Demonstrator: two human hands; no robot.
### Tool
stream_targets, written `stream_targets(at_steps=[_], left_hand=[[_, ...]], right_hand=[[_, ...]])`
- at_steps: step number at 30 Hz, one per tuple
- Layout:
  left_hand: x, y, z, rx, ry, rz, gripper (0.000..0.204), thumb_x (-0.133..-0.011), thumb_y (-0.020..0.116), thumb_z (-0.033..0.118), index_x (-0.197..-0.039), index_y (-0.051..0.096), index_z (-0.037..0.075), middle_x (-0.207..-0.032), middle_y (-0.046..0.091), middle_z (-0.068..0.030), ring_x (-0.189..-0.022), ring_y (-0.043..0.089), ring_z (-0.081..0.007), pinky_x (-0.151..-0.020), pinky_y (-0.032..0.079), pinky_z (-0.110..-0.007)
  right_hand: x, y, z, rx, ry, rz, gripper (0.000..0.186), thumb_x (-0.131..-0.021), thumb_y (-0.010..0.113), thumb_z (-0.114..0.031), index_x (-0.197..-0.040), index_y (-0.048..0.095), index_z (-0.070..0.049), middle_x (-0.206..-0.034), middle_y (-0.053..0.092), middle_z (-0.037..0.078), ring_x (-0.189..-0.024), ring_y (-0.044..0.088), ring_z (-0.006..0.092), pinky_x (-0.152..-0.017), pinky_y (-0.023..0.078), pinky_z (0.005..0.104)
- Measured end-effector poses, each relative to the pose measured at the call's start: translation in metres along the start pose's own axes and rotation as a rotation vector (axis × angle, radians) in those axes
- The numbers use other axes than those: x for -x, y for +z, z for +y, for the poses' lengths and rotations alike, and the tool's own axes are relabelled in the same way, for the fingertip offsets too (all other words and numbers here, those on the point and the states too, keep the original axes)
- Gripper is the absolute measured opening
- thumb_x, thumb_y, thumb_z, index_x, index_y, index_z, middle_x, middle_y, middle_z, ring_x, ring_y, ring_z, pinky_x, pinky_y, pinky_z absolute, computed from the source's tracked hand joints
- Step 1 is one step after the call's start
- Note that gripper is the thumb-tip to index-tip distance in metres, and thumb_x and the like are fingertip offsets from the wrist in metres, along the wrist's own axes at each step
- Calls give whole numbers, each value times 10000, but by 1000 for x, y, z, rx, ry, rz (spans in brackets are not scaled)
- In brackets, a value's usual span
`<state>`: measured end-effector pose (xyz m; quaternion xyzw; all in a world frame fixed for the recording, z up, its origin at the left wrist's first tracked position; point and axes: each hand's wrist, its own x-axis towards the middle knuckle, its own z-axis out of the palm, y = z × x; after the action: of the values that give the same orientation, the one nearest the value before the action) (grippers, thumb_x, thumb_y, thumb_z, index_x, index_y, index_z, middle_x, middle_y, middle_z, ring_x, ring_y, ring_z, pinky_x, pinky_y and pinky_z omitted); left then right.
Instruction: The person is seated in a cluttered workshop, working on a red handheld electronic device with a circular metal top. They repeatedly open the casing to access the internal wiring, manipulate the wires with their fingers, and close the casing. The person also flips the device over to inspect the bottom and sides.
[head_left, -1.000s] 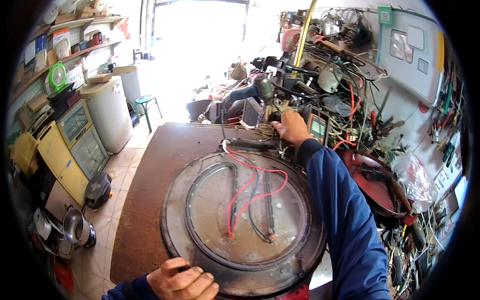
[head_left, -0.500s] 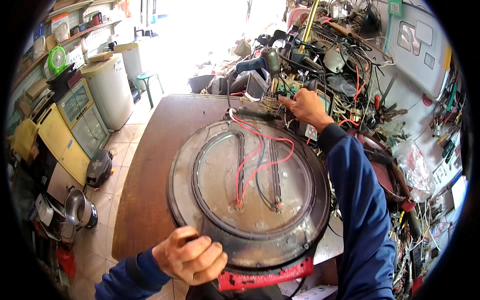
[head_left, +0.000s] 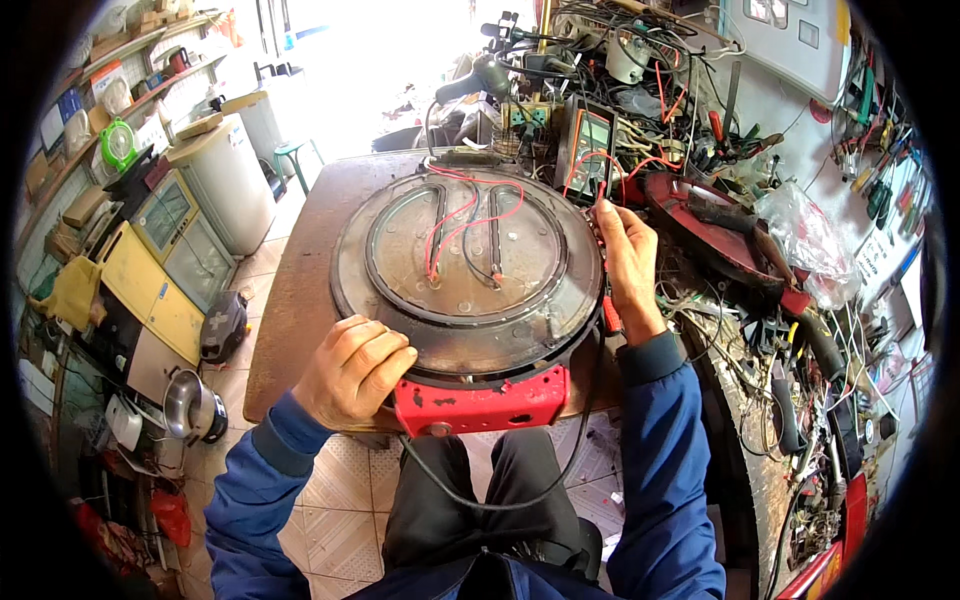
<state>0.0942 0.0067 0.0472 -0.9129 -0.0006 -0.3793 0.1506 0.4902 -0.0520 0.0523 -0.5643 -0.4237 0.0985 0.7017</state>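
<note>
One round, stained metal griddle (head_left: 467, 297) on one brown wooden bench (head_left: 300, 290), two thin red wires (head_left: 521, 197), one dark wire (head_left: 466, 248), one chipped red bracket (head_left: 485, 400), one left hand (head_left: 355, 370), grip clasping the griddle's edge, one right hand (head_left: 632, 265), grip pinched, contents unclear, one boxy meter (head_left: 592, 140).

The left fingers (head_left: 372, 352) partly hide the round plate (head_left: 465, 300); the wall box (head_left: 800, 65) is cropped.

A brown wooden counter (head_left: 297, 300) fills the middle of the frame, its corners rounded and its surface scuffed. Directly on it lies a round metal appliance (head_left: 468, 250), flat, covering most of the top, its red handle (head_left: 485, 398) overhanging the near edge at lower centre.
</note>
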Motion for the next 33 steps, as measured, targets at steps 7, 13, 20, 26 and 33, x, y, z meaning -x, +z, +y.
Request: stream_targets(at_steps=[7, 13, 20, 26, 33], left_hand=[[-3, -31, 12, -51, -31, -160, 454, -844, 746, 136, -1280, 702, 16, -1291, 706, -140, -1221, 675, -339, -1061, 583, -493], [-5, -49, 16, -3, -132, -306, 683, -669, 932, 319, -1250, 716, 32, -1324, 698, -155, -1247, 669, -374, -1046, 589, -499], [3, -55, -19, 214, -741, -23, 548, -921, 746, 106, -1442, 622, -10, -1487, 638, -207, -1415, 586, -338, -1203, 445, -436], [22, 20, -89, 753, -1273, 282, 651, -1150, 544, 391, -1615, 446, -55, -1647, 491, -167, -1568, 399, -263, -1296, 300, -393], [35, 54, -108, 874, -1254, 380, 586, -1143, 568, 381, -1525, 554, -63, -1510, 623, -148, -1370, 594, -222, -1198, 430, -355]], right_hand=[[2, 1, 35, -204, 206, -113, 648, -1083, 682, -443, -1397, 652, 122, -1273, 740, 165, -1195, 653, 201, -1053, 496, 337], [9, 3, 40, -176, 176, -236, 754, -1081, 657, -500, -1476, 579, 137, -1398, 687, 215, -1296, 630, 254, -1140, 457, 376], [19, 6, 24, -113, 112, -220, 770, -1083, 645, -476, -1507, 527, 156, -1457, 646, 276, -1379, 598, 293, -1183, 442, 391], [14, 9, 37, -62, 45, -261, 875, -1070, 619, -542, -1572, 439, 151, -1589, 522, 322, -1507, 494, 356, -1262, 356, 424], [22, 5, 33, -291, 151, -355, 945, -1058, 585, -602, -1640, 359, 107, -1674, 429, 295, -1588, 378, 364, -1303, 283, 424]])
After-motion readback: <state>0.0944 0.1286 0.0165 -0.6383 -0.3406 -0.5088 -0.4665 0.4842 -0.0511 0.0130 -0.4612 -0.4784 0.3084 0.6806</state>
